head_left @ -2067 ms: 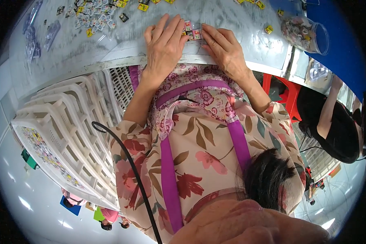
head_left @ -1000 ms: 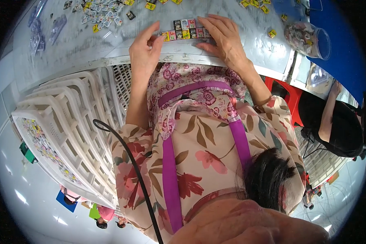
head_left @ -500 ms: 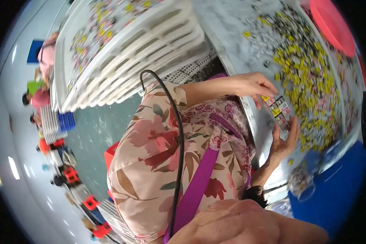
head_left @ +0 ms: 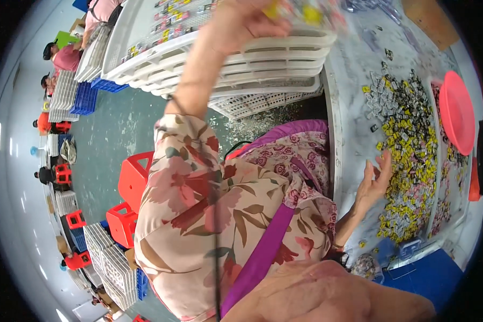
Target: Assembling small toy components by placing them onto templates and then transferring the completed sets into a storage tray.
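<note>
My left hand (head_left: 244, 29) is raised over a white slatted tray (head_left: 137, 61) at the top of a stack. In its curled fingers is a flat block of small coloured pieces (head_left: 311, 15), yellow and pink, smeared by motion. Rows of similar small squares lie in that tray. My right hand (head_left: 374, 180) hovers at the marbled table, palm up with its fingers apart and nothing in it. Just to its right spreads a heap of small square pieces (head_left: 408, 161), mostly yellow, with clear, pink and black ones. The kind of these pieces is too small to tell.
A pink basin (head_left: 456, 112) stands at the table's right side, near a cardboard piece (head_left: 432, 21). A clear bag of pieces (head_left: 366, 265) lies by a blue surface (head_left: 424, 284). Red stools (head_left: 124, 222), stacked trays and several people are at the left. A black cable hangs before me.
My left hand has swung left and up from the table to the white tray with the block of pieces. My right hand has let go of the block, and its fingers have opened.
</note>
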Available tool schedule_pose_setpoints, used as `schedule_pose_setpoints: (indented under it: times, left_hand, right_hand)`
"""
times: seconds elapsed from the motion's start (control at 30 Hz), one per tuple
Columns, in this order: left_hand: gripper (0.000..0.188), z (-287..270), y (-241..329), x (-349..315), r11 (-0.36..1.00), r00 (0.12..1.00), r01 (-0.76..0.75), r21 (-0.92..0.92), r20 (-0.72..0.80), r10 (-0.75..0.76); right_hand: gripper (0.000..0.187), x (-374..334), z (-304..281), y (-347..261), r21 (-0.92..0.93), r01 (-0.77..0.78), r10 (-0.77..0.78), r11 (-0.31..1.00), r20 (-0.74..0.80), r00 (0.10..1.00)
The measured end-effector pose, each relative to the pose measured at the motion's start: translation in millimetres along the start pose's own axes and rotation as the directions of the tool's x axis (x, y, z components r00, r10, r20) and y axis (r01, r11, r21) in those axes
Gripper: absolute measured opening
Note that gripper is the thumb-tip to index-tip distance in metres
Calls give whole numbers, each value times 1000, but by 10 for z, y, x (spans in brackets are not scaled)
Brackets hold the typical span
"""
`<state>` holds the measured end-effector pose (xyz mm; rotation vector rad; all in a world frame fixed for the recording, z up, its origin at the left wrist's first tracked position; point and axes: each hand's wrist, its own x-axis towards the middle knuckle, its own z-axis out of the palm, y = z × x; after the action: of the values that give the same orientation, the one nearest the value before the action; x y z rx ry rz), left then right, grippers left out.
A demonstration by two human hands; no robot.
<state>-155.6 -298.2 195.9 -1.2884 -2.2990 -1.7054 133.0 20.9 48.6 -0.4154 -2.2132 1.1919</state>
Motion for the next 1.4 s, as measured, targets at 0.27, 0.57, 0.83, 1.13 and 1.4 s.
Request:
schedule_pose_setpoints:
  times: [0.27, 0.57, 0.83, 1.13, 1.4]
  left_hand:
    - [29, -2633, -320, 232, 515, 869, 186, -837, -104, -483]
    - [28, -3794, -1653, 336, 607, 476, 417, -676, -406, -780]
    - [17, -4181, -1840, 287, 529, 456, 821, -215, -312, -834]
    - [17, -4056, -1742, 208, 391, 375, 920, 21, -333, -865]
    - [32, -3756, -1790, 379, 57, 245, 950, 306, -623, -743]
  right_hand:
    - [44, -550, -15, 897, -109, -191, 190, 976, -22, 982]
    - [34, -674, 148, 667, -149, -346, 311, 926, -217, 925]
    - [24, -765, 133, 563, -359, -206, 116, 910, -257, 959]
    - [21, -777, 143, 545, -323, -273, 147, 906, -365, 919]
    - [24, -817, 106, 668, -243, -293, 195, 925, -358, 913]
